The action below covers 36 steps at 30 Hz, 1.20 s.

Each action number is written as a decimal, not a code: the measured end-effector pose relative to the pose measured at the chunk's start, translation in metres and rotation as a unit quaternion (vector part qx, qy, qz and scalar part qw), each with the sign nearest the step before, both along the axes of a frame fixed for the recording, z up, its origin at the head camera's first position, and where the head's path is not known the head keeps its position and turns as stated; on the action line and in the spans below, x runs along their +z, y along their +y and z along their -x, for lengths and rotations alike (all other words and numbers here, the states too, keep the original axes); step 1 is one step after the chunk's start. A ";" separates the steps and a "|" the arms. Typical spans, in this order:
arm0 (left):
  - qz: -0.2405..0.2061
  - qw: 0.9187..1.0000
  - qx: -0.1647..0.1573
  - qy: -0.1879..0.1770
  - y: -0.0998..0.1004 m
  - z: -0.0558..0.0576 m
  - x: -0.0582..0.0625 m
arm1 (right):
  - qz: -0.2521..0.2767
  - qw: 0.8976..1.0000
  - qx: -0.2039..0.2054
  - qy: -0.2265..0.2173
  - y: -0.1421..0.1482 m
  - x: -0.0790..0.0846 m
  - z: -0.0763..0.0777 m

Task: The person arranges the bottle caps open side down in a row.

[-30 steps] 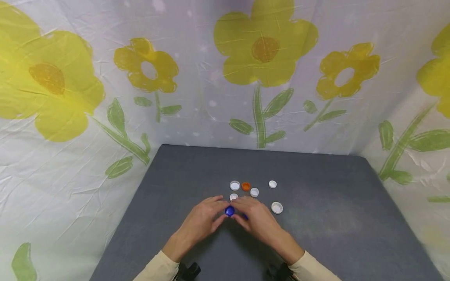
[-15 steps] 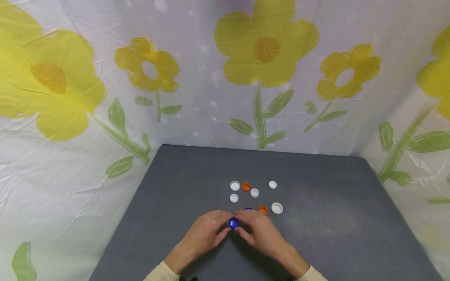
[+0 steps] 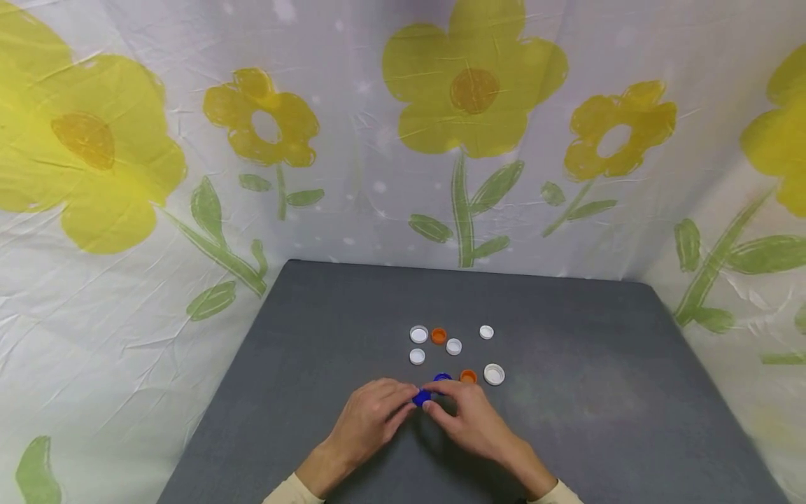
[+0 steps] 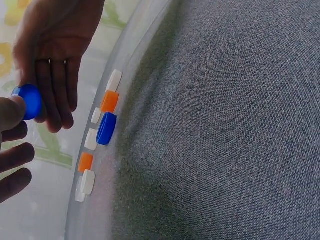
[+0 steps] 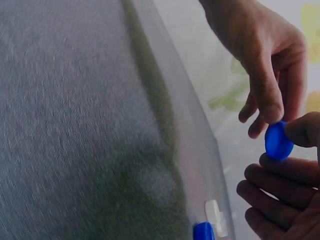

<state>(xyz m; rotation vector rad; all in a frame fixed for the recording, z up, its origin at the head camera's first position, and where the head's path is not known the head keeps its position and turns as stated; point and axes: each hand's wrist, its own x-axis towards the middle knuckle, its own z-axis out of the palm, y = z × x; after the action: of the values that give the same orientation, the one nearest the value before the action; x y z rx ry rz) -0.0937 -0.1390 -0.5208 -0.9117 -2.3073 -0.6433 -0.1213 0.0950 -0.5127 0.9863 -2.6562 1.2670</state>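
A blue bottle cap [image 3: 421, 398] is held between the fingertips of both my hands, raised over the dark table. My left hand [image 3: 373, 416] comes from the left, and its thumb presses against the cap's edge in the left wrist view. From the other side my right hand [image 3: 471, 414] pinches the same cap between thumb and index finger; its other fingers stretch out below the cap [image 5: 279, 141] in the right wrist view. Just beyond the right fingers, a second blue cap [image 3: 443, 377] lies on the table, partly covered in the head view.
Right of the second blue cap lie an orange cap [image 3: 468, 377] and a large white cap [image 3: 494, 374]. Farther back are several white caps and another orange cap [image 3: 438, 336]. A flowered curtain [image 3: 352, 175] rises behind the grey table [image 3: 567, 322].
Both hands have drawn back toward me with the blue cap, uncovering the second blue cap and an orange one. The cap has tilted, so its round face no longer points up at the head camera.
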 end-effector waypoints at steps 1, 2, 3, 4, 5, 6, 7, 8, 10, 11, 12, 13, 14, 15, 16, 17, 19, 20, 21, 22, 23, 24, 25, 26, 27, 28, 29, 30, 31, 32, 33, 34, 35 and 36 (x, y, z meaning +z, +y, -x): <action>-0.001 1.000 0.000 0.000 0.000 0.000 0.000 | 0.003 1.000 0.000 -0.012 0.000 -0.001 -0.001; -0.002 1.000 0.001 -0.001 0.000 0.000 -0.001 | 0.006 1.000 0.001 -0.023 0.000 -0.002 -0.001; -0.002 1.000 0.002 0.003 0.000 0.000 -0.001 | 0.010 0.999 0.001 -0.032 0.000 -0.002 -0.002; -0.002 1.000 0.003 0.006 0.000 -0.001 -0.001 | 0.013 0.999 0.001 -0.036 0.001 -0.003 -0.003; -0.002 1.000 0.003 0.008 0.000 -0.001 -0.001 | 0.016 0.999 0.000 -0.040 0.001 -0.004 -0.003; -0.006 1.000 0.003 0.008 0.001 -0.001 -0.001 | 0.020 0.999 0.000 -0.043 0.001 -0.004 -0.004; -0.012 1.000 0.004 0.001 0.001 -0.002 -0.001 | 0.024 0.999 -0.001 -0.043 0.001 -0.004 -0.005; -0.020 1.000 0.005 -0.005 0.002 -0.002 -0.001 | 0.027 0.999 -0.002 -0.039 0.001 -0.004 -0.005; -0.044 0.999 0.009 -0.024 0.003 -0.002 -0.001 | 0.031 0.999 -0.008 -0.021 0.002 -0.004 -0.006; -0.059 0.998 0.011 -0.037 0.004 -0.002 0.000 | 0.033 0.999 -0.014 -0.003 0.002 -0.004 -0.006; -0.075 0.996 0.012 -0.049 0.005 -0.002 0.000 | 0.035 0.999 -0.019 0.017 0.002 -0.004 -0.006; -0.092 0.993 0.013 -0.066 0.005 -0.002 0.001 | 0.037 0.998 -0.024 0.042 0.003 -0.004 -0.006; -0.107 0.991 0.014 -0.082 0.006 -0.003 0.001 | 0.040 0.997 -0.028 0.067 0.003 -0.005 -0.005; -0.123 0.987 0.014 -0.101 0.006 -0.003 0.002 | 0.044 0.994 -0.031 0.093 0.004 -0.005 -0.005; -0.138 0.983 0.014 -0.122 0.007 -0.003 0.002 | 0.048 0.992 -0.032 0.116 0.004 -0.006 -0.005; -0.152 0.978 0.015 -0.145 0.007 -0.004 0.003 | 0.052 0.989 -0.030 0.138 0.005 -0.006 -0.004; -0.177 0.965 0.020 -0.194 0.008 -0.005 0.004 | 0.060 0.983 -0.021 0.174 0.006 -0.007 -0.003; -0.188 0.957 0.025 -0.218 0.008 -0.006 0.005 | 0.064 0.980 -0.013 0.188 0.006 -0.008 -0.003; -0.198 0.949 0.031 -0.244 0.008 -0.007 0.006 | 0.068 0.977 -0.004 0.202 0.006 -0.009 -0.003; -0.207 0.941 0.037 -0.267 0.008 -0.007 0.007 | 0.072 0.974 0.005 0.216 0.006 -0.009 -0.002; -0.214 0.932 0.043 -0.288 0.008 -0.007 0.008 | 0.075 0.970 0.012 0.230 0.006 -0.010 -0.002; -0.221 0.925 0.049 -0.306 0.008 -0.007 0.009 | 0.078 0.967 0.019 0.242 0.006 -0.011 -0.002; -0.226 0.917 0.052 -0.323 0.008 -0.008 0.010 | 0.081 0.964 0.023 0.252 0.005 -0.011 -0.002; -0.229 0.911 0.055 -0.337 0.008 -0.008 0.011 | 0.083 0.962 0.027 0.259 0.005 -0.012 -0.001; -0.232 0.906 0.056 -0.350 0.008 -0.008 0.012 | 0.084 0.960 0.027 0.267 0.004 -0.013 -0.001; -0.234 0.902 0.057 -0.358 0.008 -0.008 0.012 | 0.084 0.958 0.027 0.271 0.004 -0.014 -0.001; -0.235 0.899 0.057 -0.365 0.008 -0.009 0.012 | 0.083 0.958 0.027 0.274 0.003 -0.015 -0.002; -0.236 0.897 0.056 -0.370 0.008 -0.009 0.013 | 0.081 0.957 0.026 0.278 0.003 -0.016 -0.002; -0.236 0.896 0.055 -0.373 0.008 -0.009 0.012 | 0.078 0.957 0.025 0.279 0.002 -0.017 -0.003; -0.234 0.897 0.055 -0.372 0.008 -0.010 0.012 | 0.075 0.957 0.023 0.281 0.002 -0.017 -0.003; -0.232 0.899 0.053 -0.368 0.009 -0.010 0.012 | 0.071 0.957 0.021 0.281 0.002 -0.018 -0.004; -0.227 0.903 0.052 -0.362 0.009 -0.011 0.011 | 0.067 0.958 0.019 0.278 0.002 -0.018 -0.005; -0.224 0.907 0.049 -0.354 0.009 -0.012 0.010 | 0.062 0.960 0.016 0.274 0.002 -0.018 -0.006; -0.219 0.913 0.045 -0.340 0.009 -0.012 0.009 | 0.058 0.961 0.012 0.269 0.002 -0.017 -0.007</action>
<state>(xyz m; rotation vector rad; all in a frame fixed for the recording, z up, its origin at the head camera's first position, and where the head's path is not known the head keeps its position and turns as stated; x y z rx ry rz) -0.0813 -0.1304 -0.5120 -0.3907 -2.5763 -1.5572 -0.1143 0.0968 -0.5300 1.1491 -2.1386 0.9660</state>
